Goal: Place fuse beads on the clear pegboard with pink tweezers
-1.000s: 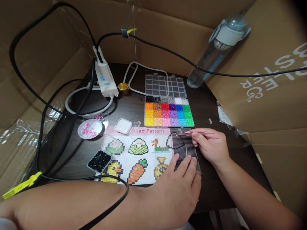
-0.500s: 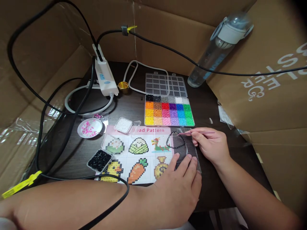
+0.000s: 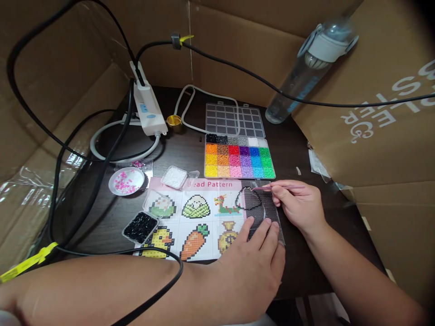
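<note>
We see our right hand [image 3: 301, 208] with the thumb and fingers pinched together on slim, pink metallic tweezers [image 3: 292, 187]. The tips point to the upper part of a clear pegboard [image 3: 272, 210], which has fine rows of small pegs and lies at the right edge of a paper pattern sheet [image 3: 178, 226]. On the board is a rounded outline of black beads [image 3: 249, 209]. Our left hand [image 3: 253, 269] rests with its fingers slightly spread over the lower part of the board, and it grips nothing that we can see.

Behind the sheet, a hard plastic bead case [image 3: 239, 158] shows square compartments of grainy, many-coloured beads, and its transparent lid lies open. On the left we have a small box of glossy black beads [image 3: 140, 227], a box of white beads [image 3: 174, 176] and a round white dish [image 3: 139, 180] with pink and white pieces.

The left hand hides the near part of the board, and black cables [image 3: 149, 250] cross over our left forearm. The small box lids are so transparent that their edges are hard to follow. We cannot tell whether the tweezers hold a bead, because their tips are too small.
</note>
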